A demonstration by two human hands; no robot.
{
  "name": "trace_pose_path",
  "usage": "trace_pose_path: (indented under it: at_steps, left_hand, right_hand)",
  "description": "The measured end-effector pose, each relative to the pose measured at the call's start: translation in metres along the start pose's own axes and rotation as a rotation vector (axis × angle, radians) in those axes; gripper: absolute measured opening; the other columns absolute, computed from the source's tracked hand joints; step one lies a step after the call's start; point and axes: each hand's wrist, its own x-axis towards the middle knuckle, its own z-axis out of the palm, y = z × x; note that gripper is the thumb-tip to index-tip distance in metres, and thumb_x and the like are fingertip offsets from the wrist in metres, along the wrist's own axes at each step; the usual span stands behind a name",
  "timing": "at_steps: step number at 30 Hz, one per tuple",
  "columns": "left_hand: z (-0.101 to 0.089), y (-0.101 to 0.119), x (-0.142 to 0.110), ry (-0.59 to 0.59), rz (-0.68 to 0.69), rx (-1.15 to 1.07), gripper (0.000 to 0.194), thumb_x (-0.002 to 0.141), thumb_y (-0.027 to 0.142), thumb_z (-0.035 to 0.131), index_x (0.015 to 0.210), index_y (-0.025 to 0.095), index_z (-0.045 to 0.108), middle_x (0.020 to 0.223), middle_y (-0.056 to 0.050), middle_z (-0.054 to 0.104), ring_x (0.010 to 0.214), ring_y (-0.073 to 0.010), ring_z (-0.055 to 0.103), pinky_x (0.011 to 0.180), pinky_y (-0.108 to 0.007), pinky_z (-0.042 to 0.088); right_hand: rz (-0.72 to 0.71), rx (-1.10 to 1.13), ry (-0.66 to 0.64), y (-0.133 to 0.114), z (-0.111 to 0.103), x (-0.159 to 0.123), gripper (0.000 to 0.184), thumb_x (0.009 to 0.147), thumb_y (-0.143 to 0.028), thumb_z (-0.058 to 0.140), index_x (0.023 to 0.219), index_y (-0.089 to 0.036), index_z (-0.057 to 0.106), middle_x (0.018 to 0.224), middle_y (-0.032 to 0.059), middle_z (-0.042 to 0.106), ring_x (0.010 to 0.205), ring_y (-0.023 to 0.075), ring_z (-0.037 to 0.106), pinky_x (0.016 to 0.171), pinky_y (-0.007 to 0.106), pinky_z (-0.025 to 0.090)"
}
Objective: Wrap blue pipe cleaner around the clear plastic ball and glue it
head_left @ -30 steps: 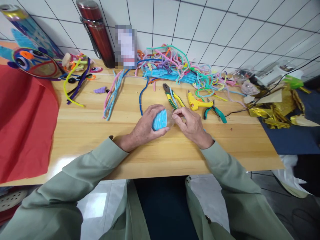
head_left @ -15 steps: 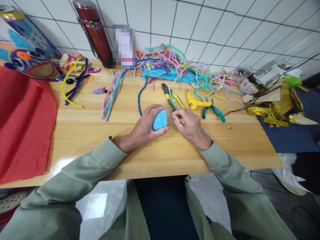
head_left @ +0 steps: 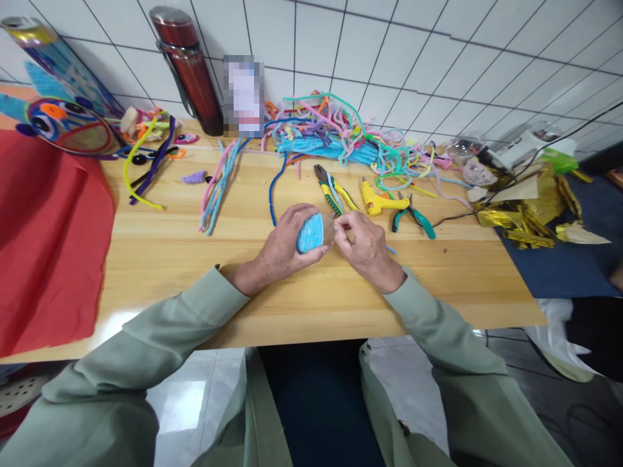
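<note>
My left hand (head_left: 287, 245) is wrapped round a clear plastic ball (head_left: 328, 229) whose left part is covered in rows of light blue pipe cleaner (head_left: 310, 234). At the bare right end of the ball, my right hand (head_left: 364, 245) is closed, thumb and forefinger pinched together. What they pinch is too small to make out. A short blue pipe cleaner end (head_left: 391, 250) pokes out beside the right hand. Just beyond the hands lie yellow-green pliers (head_left: 335, 191), a yellow glue gun (head_left: 381, 199) and teal-handled pliers (head_left: 421, 220).
A heap of coloured pipe cleaners (head_left: 335, 139) lies along the tiled wall. A red flask (head_left: 191, 74) stands to its left, near a decorated can (head_left: 63, 68). Red cloth (head_left: 51, 240) covers the left end; gold foil (head_left: 535, 207) lies at right. A black cord (head_left: 540, 150) runs behind.
My right hand has shifted slightly left, closer to the ball. The left hand keeps its hold, and the view has tilted a little.
</note>
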Motion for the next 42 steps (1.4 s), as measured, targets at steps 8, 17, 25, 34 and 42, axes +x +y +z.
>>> trace_pose_path:
  at_steps: [8, 17, 25, 34, 42]
  left_hand:
    - [-0.001, -0.001, 0.000, -0.018, -0.017, 0.027, 0.069, 0.092, 0.044, 0.079, 0.150, 0.023, 0.048, 0.146, -0.017, 0.062, 0.140, -0.0355, 0.062, 0.119, -0.060, 0.053]
    - [-0.005, 0.001, 0.000, -0.027, -0.053, -0.005, 0.066, 0.094, 0.045, 0.077, 0.150, 0.022, 0.049, 0.146, -0.017, 0.063, 0.139, -0.0340, 0.063, 0.119, -0.057, 0.054]
    - [-0.008, 0.001, 0.001, -0.043, -0.048, -0.007, 0.065, 0.095, 0.043, 0.076, 0.151, 0.024, 0.048, 0.147, -0.016, 0.062, 0.140, -0.0342, 0.061, 0.119, -0.056, 0.053]
    - [-0.002, 0.004, 0.000, -0.051, 0.014, -0.012, 0.069, 0.092, 0.042, 0.080, 0.151, 0.024, 0.049, 0.146, -0.017, 0.063, 0.139, -0.0354, 0.062, 0.119, -0.058, 0.053]
    - [-0.006, 0.002, -0.001, -0.037, -0.035, -0.039, 0.064, 0.097, 0.044, 0.076, 0.150, 0.022, 0.048, 0.145, -0.016, 0.063, 0.137, -0.0329, 0.063, 0.117, -0.053, 0.055]
  right_hand:
    - [0.021, 0.036, -0.058, 0.005, 0.000, 0.000, 0.015, 0.104, -0.019, 0.051, 0.095, -0.025, 0.061, 0.085, 0.0048, 0.072, 0.081, 0.0231, 0.071, 0.073, 0.037, 0.054]
    - [0.013, 0.192, -0.084, 0.015, -0.002, 0.001, 0.011, 0.110, -0.027, 0.058, 0.108, -0.025, 0.068, 0.102, 0.0061, 0.081, 0.096, 0.0238, 0.080, 0.086, 0.039, 0.063]
    - [-0.026, 0.154, -0.103, 0.012, -0.003, 0.002, 0.017, 0.113, -0.025, 0.051, 0.109, -0.025, 0.068, 0.107, 0.0073, 0.083, 0.099, 0.0235, 0.081, 0.087, 0.039, 0.064]
    - [-0.015, 0.072, -0.100, 0.017, 0.002, 0.002, 0.023, 0.114, -0.028, 0.049, 0.100, -0.023, 0.067, 0.089, 0.0063, 0.075, 0.086, 0.0226, 0.076, 0.080, 0.036, 0.058]
    - [-0.018, 0.257, -0.131, 0.019, -0.008, 0.007, 0.019, 0.113, -0.030, 0.053, 0.116, -0.026, 0.071, 0.106, 0.0065, 0.082, 0.098, 0.0253, 0.082, 0.087, 0.041, 0.065]
